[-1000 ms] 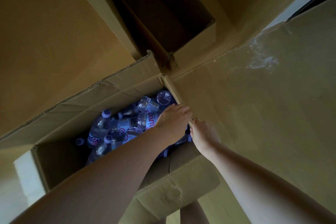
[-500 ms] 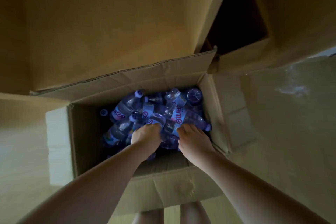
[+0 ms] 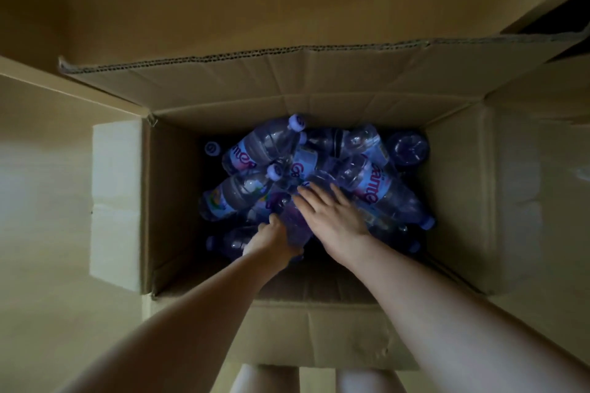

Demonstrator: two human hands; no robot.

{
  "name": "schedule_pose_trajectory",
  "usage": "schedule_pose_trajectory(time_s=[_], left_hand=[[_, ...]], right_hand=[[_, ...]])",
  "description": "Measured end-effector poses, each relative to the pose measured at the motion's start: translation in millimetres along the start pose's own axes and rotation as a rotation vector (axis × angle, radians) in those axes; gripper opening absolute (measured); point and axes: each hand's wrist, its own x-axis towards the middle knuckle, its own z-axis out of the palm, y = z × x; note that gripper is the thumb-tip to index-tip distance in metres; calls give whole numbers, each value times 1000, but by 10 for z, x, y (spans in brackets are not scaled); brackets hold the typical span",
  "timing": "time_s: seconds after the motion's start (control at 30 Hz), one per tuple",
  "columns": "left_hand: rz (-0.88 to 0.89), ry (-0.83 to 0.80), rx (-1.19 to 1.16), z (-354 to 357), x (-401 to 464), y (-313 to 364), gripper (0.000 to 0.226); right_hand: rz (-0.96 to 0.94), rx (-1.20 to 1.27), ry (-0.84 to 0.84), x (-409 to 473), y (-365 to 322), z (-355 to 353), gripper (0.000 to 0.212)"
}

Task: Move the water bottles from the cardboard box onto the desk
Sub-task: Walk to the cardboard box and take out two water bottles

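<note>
Both hands reach down into an open cardboard box [image 3: 166,201] that holds a loose heap of clear water bottles [image 3: 319,169] with blue-and-pink labels and pale caps. The left hand [image 3: 274,241] grasps one bottle [image 3: 292,220] near the front of the heap, thumb on its left side and fingers wrapped under it, out of sight. The right hand [image 3: 332,217] lies released, fingers straight and slightly spread, flat across the bottles just right of the grasped one, its fingertips [image 3: 303,190] touching the plastic beyond it.

Left of the left hand, a bottle [image 3: 233,198] lies on its side with its cap pointing toward the middle of the heap; beyond that one another labelled bottle [image 3: 258,150] slants up to a cap [image 3: 297,122] near the far wall. Right of the right hand, a long bottle [image 3: 383,191] runs diagonally, its cap close to the right wall. Farther off, in the far right corner beyond the right hand, the base of one bottle [image 3: 410,148] faces the camera. A lone cap [image 3: 210,148] shows in the dark far left corner.

The four flaps [image 3: 287,80] stand folded outward around the opening. Every bottle in view is inside the box. Below the near flap, between the forearms, the person's bare legs [image 3: 265,380] show.
</note>
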Motion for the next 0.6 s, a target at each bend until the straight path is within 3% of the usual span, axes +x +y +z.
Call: schedule_pose_trajectory(time_s=[0.2,0.33,0.4,0.47,0.53,0.6], left_hand=[[182,148,83,-80,55,-296,73],[388,260,282,-613,-15,-347,72],[581,304,390,-906,-84,-218,62],[769,325,429,-1115,-187,-9,46],[894,342,461,-1211,-266,176,35],[931,319,462,-1210,-295,263,31]], right_hand=[[-36,-68,-89,210,85,-76,83],[-31,80,-119,232,251,-213,92],[4,258,-139,205,279,-214,96],[147,647,-142,154,212,-167,91],[308,1055,-93,108,88,-109,68],[386,1168,-11,57,-17,-51,44]])
